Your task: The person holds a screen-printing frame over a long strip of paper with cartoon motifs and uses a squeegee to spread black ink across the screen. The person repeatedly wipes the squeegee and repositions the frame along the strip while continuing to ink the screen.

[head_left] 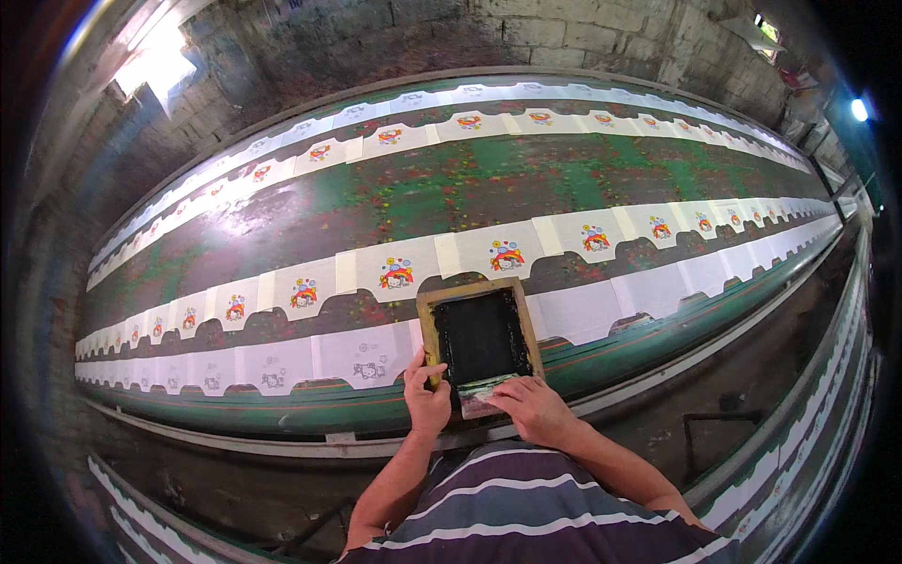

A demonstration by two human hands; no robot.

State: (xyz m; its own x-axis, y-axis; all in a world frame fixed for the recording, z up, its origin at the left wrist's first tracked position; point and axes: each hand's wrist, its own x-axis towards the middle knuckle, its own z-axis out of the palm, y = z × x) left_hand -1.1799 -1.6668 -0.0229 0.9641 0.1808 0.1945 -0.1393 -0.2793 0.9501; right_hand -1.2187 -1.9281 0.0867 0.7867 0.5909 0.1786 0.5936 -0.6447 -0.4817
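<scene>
Printing screen (482, 335), left fingers (414, 370) gripping its edge, right fingers (508, 391) pinching squeegee (477, 404)

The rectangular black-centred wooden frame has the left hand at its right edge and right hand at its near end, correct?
Wrong edge: the head view shows the left hand at the frame's left edge, right hand at its near end.

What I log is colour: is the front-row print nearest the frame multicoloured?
No, the front-row print nearest the frame shows only grey lines.
</scene>
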